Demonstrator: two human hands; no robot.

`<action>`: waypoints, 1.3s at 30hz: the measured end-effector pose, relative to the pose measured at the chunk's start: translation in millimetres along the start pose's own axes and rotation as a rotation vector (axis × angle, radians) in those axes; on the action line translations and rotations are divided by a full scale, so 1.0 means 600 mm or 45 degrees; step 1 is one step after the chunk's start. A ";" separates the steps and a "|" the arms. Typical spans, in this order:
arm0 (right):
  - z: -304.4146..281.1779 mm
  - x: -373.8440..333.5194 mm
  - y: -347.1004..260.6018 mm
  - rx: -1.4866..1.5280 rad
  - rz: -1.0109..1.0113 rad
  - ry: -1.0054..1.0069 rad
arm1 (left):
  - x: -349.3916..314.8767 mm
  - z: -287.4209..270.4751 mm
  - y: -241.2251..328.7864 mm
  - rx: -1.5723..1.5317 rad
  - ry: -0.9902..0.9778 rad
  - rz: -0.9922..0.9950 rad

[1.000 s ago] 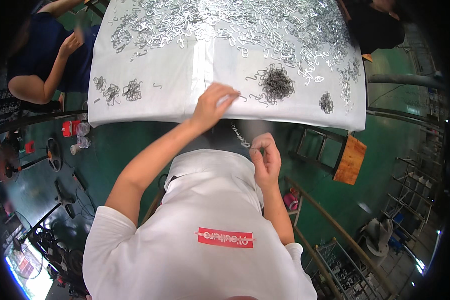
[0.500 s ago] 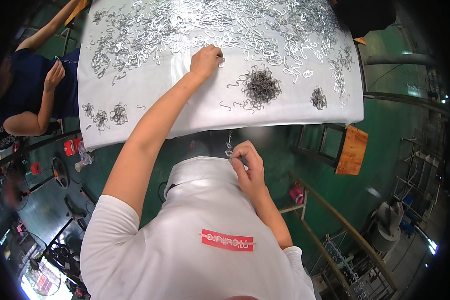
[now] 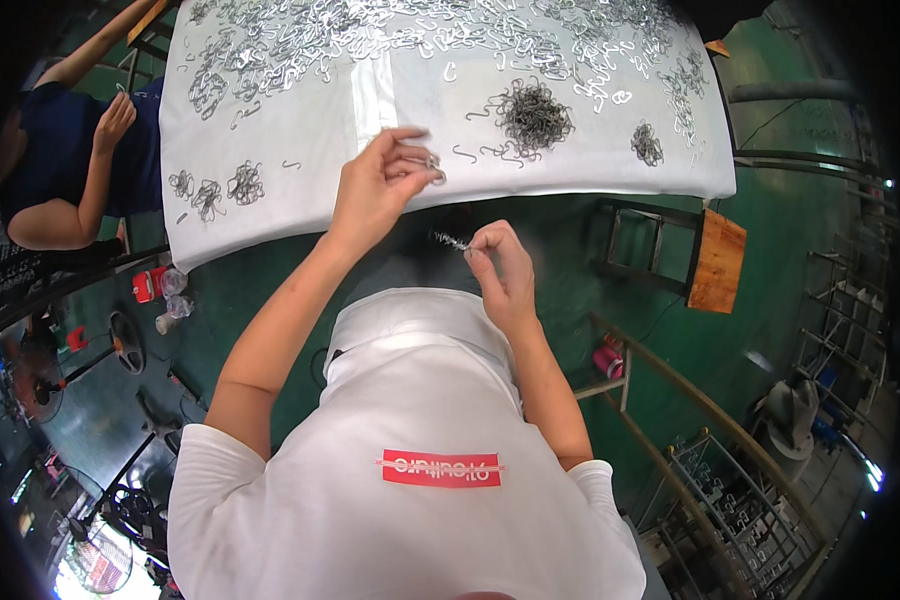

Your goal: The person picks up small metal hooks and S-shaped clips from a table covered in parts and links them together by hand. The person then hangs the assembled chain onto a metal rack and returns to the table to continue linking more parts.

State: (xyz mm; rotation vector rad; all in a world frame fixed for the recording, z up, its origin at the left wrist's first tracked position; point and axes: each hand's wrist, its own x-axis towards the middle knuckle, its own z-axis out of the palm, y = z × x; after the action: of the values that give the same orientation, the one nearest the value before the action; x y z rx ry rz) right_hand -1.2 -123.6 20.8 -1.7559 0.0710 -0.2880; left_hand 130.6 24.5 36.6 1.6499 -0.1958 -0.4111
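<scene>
Above the front edge of the white-covered table (image 3: 315, 205) hovers my left hand (image 3: 375, 190), its thumb and fingers pinching a small shiny metal hook (image 3: 433, 166). Closer to my body and further right, my right hand (image 3: 505, 275) is closed on the end of a short chain of metal links (image 3: 452, 241), which sticks out to the left past the table edge. A dark pile of metal hooks (image 3: 535, 118) lies on the cloth beyond my right hand. Bright curved hooks (image 3: 400, 30) are scattered thickly over the far part of the table.
Smaller heaps of hooks lie at the left (image 3: 245, 184) and right (image 3: 647, 145). A wooden-topped stool (image 3: 717, 262) stands right of me, near a metal rail (image 3: 710, 435). Another person (image 3: 70, 165) in dark clothing sits at the table's left end, one hand raised.
My left hand has come back from the scattered hooks toward me, carrying one hook. My right hand has risen slightly toward the table, and the chain now points sideways to the left.
</scene>
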 end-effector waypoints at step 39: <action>-0.091 0.190 0.203 -1.309 0.079 -0.336 | -0.129 0.014 -0.024 -0.027 -0.065 0.119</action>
State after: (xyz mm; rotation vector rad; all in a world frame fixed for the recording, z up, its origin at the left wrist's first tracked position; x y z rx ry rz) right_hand 109.8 -224.5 -70.4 -2.7889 0.0908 0.0618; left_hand 54.7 46.9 33.6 1.6035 -0.3046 -0.3832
